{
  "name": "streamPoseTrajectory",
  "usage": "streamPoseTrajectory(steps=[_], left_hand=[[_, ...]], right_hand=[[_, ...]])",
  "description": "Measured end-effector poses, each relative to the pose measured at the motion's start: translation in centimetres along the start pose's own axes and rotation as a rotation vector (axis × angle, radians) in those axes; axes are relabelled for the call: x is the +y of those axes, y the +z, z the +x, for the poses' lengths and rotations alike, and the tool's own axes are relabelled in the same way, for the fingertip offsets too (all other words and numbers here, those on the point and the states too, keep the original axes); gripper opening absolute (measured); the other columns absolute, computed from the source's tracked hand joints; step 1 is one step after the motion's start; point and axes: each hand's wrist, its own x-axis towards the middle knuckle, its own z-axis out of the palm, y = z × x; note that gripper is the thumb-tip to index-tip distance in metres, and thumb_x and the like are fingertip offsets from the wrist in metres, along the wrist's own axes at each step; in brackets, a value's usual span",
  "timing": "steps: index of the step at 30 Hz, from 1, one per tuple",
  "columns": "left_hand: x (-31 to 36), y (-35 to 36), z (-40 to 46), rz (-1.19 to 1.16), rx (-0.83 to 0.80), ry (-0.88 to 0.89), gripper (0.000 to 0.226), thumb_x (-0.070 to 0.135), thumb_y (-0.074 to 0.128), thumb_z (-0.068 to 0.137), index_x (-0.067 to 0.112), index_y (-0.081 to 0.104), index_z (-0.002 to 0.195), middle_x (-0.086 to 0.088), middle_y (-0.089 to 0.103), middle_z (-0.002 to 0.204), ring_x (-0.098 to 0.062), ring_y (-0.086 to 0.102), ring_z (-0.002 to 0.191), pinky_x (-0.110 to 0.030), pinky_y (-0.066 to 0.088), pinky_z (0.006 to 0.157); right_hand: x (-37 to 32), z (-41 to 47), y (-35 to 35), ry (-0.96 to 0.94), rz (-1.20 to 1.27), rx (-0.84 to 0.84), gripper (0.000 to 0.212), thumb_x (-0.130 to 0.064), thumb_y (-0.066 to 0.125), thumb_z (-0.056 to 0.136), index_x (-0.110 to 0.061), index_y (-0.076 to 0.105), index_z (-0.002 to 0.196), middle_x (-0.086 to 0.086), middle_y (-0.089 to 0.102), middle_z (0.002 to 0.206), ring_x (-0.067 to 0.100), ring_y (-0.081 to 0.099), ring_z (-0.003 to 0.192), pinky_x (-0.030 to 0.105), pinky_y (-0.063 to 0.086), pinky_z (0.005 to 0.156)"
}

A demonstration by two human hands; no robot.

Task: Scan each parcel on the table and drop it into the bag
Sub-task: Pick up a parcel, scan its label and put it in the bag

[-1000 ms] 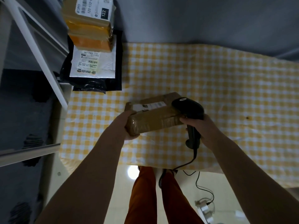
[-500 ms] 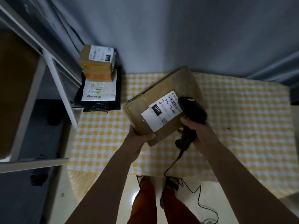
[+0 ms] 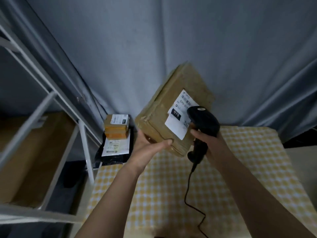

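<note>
A brown cardboard parcel (image 3: 173,107) with a white label marked 070 is raised above the table and tilted, label toward me. My left hand (image 3: 151,145) grips its lower left corner, thumb on the front face. My right hand (image 3: 207,140) holds a black corded barcode scanner (image 3: 203,121), whose head sits right over the label's right part. At the table's far left corner lies a black mailer bag parcel (image 3: 116,148) with a white label, and two small yellow-taped boxes (image 3: 117,128) are stacked on it.
The table wears a yellow-checked cloth (image 3: 240,169). A white metal rack (image 3: 56,117) stands at the left, holding a large cardboard box (image 3: 25,158). Grey curtain (image 3: 154,48) hangs behind the table. The scanner's cable (image 3: 190,194) trails down across the cloth.
The parcel went from lying flat on the table to being lifted and tilted with its label facing me. The scanner rose with it and stays at the label. My view has tilted upward.
</note>
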Motion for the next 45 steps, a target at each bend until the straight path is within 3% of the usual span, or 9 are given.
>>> streamPoseTrajectory(steps=[3,10,15,19,22,25,31,36,45], left_hand=[[3.0,-0.2,-0.4,0.012,-0.080,0.011,0.093,0.034,0.092,0.040,0.035,0.047,0.121,0.007,0.066,0.118,-0.010,0.065,0.109,-0.025,0.054,0.084],[10.4,-2.5,0.4,-0.247,-0.458,-0.111,0.098,0.079,0.063,0.062,0.019,0.051,0.139,-0.018,0.055,0.137,-0.041,0.053,0.124,-0.064,0.039,0.101],[15.0,-2.3,0.9,0.066,-0.409,-0.115,0.057,0.064,0.064,0.072,0.028,0.063,0.116,-0.004,0.072,0.106,-0.024,0.069,0.094,-0.050,0.058,0.079],[17.0,-3.6,1.2,0.129,-0.550,-0.125,0.110,0.027,0.096,0.046,0.033,0.041,0.140,-0.011,0.064,0.127,-0.030,0.065,0.111,-0.043,0.059,0.081],[17.8,-3.6,1.1,0.186,-0.608,-0.153,0.111,0.018,0.096,0.046,0.025,0.040,0.142,-0.012,0.062,0.131,-0.030,0.061,0.119,-0.043,0.056,0.089],[17.6,-2.7,1.0,0.340,-0.547,-0.204,0.087,0.029,0.094,0.051,0.015,0.055,0.127,-0.010,0.066,0.124,-0.028,0.062,0.117,-0.049,0.050,0.099],[15.3,-2.7,2.3,0.322,-0.186,-0.226,0.059,-0.013,0.069,0.076,0.014,0.045,0.122,-0.016,0.061,0.119,-0.035,0.058,0.113,-0.073,0.043,0.086],[13.1,-2.3,3.3,-0.058,-0.078,-0.166,0.066,-0.019,0.062,0.079,0.010,0.036,0.133,-0.016,0.064,0.107,-0.032,0.062,0.102,-0.058,0.054,0.069],[12.4,-2.2,3.9,-0.097,-0.165,-0.177,0.057,-0.019,0.057,0.082,0.016,0.048,0.126,-0.008,0.068,0.098,-0.025,0.065,0.093,-0.045,0.059,0.056]], right_hand=[[-2.5,-1.2,0.3,-0.084,-0.002,-0.002,0.038,-0.013,0.077,0.066,-0.016,0.069,0.103,0.002,0.067,0.094,0.022,0.061,0.088,0.042,0.053,0.075],[-5.4,-2.5,1.3,-0.177,-0.018,0.046,0.022,0.000,0.075,0.074,-0.013,0.071,0.091,0.010,0.070,0.091,0.026,0.064,0.089,0.042,0.053,0.084],[-6.4,-3.5,2.1,-0.237,-0.106,0.030,0.033,-0.005,0.080,0.069,-0.010,0.071,0.101,0.003,0.074,0.088,0.019,0.068,0.086,0.032,0.053,0.074],[-7.2,-4.2,2.5,-0.342,-0.176,0.047,0.033,-0.001,0.079,0.069,-0.008,0.070,0.100,-0.001,0.072,0.083,0.014,0.067,0.081,0.027,0.051,0.071],[-7.8,-4.7,2.7,-0.417,-0.242,0.049,0.032,0.003,0.079,0.069,-0.012,0.069,0.095,-0.005,0.071,0.082,0.003,0.066,0.075,0.018,0.050,0.066],[-8.1,-5.0,3.2,-0.432,-0.340,0.038,0.035,0.002,0.080,0.069,-0.012,0.067,0.098,-0.003,0.070,0.086,0.002,0.065,0.076,0.015,0.051,0.064],[-9.0,-5.3,2.8,-0.385,-0.535,0.059,0.025,-0.001,0.077,0.073,-0.015,0.057,0.069,-0.003,0.056,0.063,0.013,0.054,0.062,0.026,0.043,0.065],[-8.9,-6.8,3.8,-0.420,-0.569,0.095,0.022,-0.003,0.071,0.079,0.014,0.057,0.083,0.012,0.052,0.065,0.021,0.050,0.062,0.029,0.041,0.063],[-8.2,-8.6,5.7,-0.511,-0.729,0.120,0.024,-0.016,0.072,0.082,0.003,0.060,0.075,-0.001,0.051,0.058,0.006,0.048,0.055,0.013,0.036,0.051]])
